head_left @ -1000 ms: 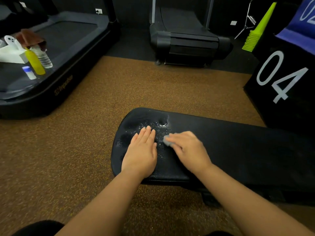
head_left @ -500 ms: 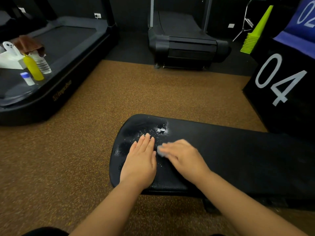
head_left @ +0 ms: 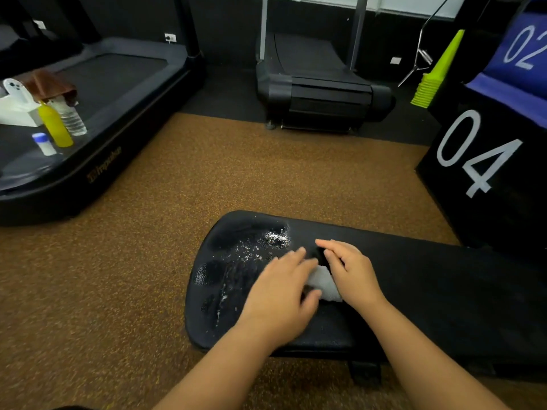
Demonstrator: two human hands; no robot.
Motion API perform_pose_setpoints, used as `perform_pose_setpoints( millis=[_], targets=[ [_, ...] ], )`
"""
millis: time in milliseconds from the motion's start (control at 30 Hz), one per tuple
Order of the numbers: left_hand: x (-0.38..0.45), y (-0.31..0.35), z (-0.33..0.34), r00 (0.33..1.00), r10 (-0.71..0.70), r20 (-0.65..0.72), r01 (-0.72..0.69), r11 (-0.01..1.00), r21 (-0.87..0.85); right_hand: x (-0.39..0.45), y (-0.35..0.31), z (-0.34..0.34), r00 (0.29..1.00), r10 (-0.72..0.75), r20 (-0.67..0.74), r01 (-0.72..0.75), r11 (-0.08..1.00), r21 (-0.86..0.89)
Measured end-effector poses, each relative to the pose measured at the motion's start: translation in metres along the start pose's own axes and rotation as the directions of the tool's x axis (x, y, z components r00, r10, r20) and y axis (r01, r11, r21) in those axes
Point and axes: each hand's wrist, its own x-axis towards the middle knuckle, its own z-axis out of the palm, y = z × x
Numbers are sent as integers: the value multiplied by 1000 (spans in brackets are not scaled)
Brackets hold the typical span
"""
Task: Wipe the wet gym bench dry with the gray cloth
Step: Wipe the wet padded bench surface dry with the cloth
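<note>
Bench (head_left: 414, 294): black pad, long axis running from its rounded end at the left out to the right of view.
Wet patch (head_left: 251, 255): droplets and streaks on the rounded end only; brightest beads near the far edge of the bench. Pad to the right of the hands looks matte, no beads visible.
Cloth (head_left: 322, 284): small gray wad lying on the bench, just right of the wet patch, between the two hands.
Right hand (head_left: 352, 273): over the cloth's right side, fingers bent down onto it; whether it pinches the cloth or only presses it flat, cannot tell.
Left hand (head_left: 281, 300): fingers straight and loose, tips at the cloth's left edge, thumb below it; holds nothing that shows. Blurred.
Key relation: the water lies left of the cloth and toward the far edge of the bench; the left hand sits between cloth and much of the wet patch, nearer the water than the right.
Judgement: next stroke likely needs the cloth carried leftward across the rounded end, with the left hand clear of its path.
Progress: judged partial; plenty of droplets remain.
</note>
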Motion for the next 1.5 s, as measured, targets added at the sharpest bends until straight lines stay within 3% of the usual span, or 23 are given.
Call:
perform_pose_setpoints(
  millis=[233,433,667,967,1167,1367,1500],
  targets=[
    [33,-16,5,995,80,61,-82,996,24,-2,2,2,998,34,-52,-32,999,32],
    [66,-56,-6,984,-152,-88,162,979,123,-3,3,5,999,0,-34,-1,1000,-23],
    [31,-45,0,996,-30,-88,38,996,83,-3,3,9,995,-99,19,100,987,-122],
    [83,-54,8,975,-160,-156,180,976,121,-3,2,8,993,-114,40,119,982,-149],
    [48,-61,-2,993,6,-117,13,987,157,-3,5,9,994,-111,21,113,986,-120],
    [104,-75,-3,957,-182,-226,220,963,155,-3,4,7,995,-99,34,103,986,-134],
    [105,-60,5,944,-226,-239,260,957,125,-2,3,7,995,-98,32,101,986,-130]
  ],
)
